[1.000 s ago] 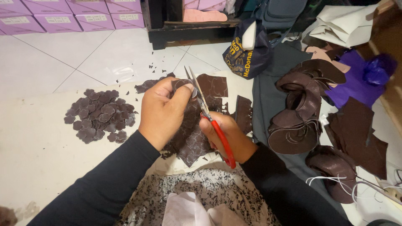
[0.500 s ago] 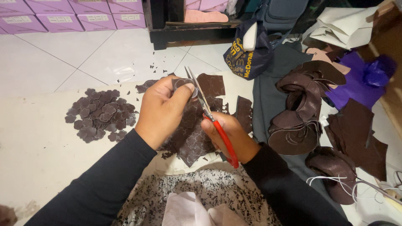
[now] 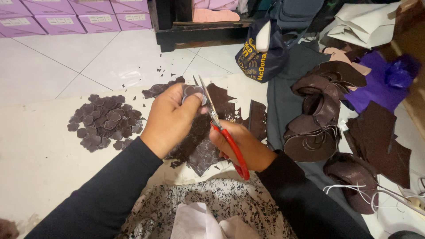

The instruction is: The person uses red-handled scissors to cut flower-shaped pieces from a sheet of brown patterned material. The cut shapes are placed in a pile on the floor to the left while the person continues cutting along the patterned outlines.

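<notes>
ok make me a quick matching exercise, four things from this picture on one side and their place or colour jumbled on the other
Things:
1. scissors
2. pile of cut flower shapes
3. boxes
4. small cut piece

Place or colour:
A. lilac, stacked at the top left
B. red handles, in the right hand
C. pinched in the left hand
D. dark brown, on the pale sheet to the left of the hands

Pairs: 1-B, 2-D, 3-A, 4-C

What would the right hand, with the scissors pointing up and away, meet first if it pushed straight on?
The right hand drives the red-handled scissors toward the small dark leather piece pinched in the left hand. That piece comes first; beyond it, probably dark scraps, though depth is unclear.
</notes>
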